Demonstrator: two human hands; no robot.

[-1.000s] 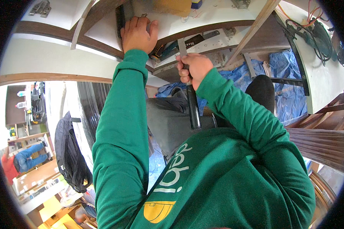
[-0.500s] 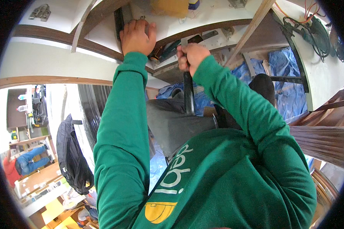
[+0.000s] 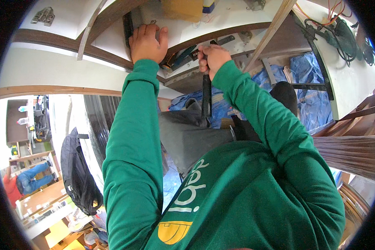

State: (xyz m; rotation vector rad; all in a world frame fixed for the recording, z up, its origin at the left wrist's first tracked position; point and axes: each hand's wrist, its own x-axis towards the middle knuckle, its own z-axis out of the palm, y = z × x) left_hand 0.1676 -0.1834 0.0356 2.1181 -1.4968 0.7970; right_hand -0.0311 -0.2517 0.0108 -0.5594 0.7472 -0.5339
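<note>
While I watched from afar, the left hand (image 3: 148, 46) stayed palm-down on the white panel (image 3: 183, 31), just beside a black bar (image 3: 128, 31); I couldn't tell whether its fingers merely pressed or pinned something beneath. Farther right, the right hand (image 3: 216, 58) kept its fist around a black-handled tool (image 3: 206, 98), which had shifted upward, its lower end now farther from the green top (image 3: 237, 200). I took that to mean the work was centred up at the recess (image 3: 239, 46), near the tool's upper end.

Around them, from the left, I saw a co-worker (image 3: 25, 182) well apart, a black backpack (image 3: 77, 175), and a yellow-and-black tool (image 3: 168, 62) lying in the recess. The dark front rail (image 3: 237, 31) and a slanting wooden strip (image 3: 275, 33) hemmed in the fist, with blue sheeting (image 3: 310, 79) and loose cables (image 3: 346, 41) beyond.
</note>
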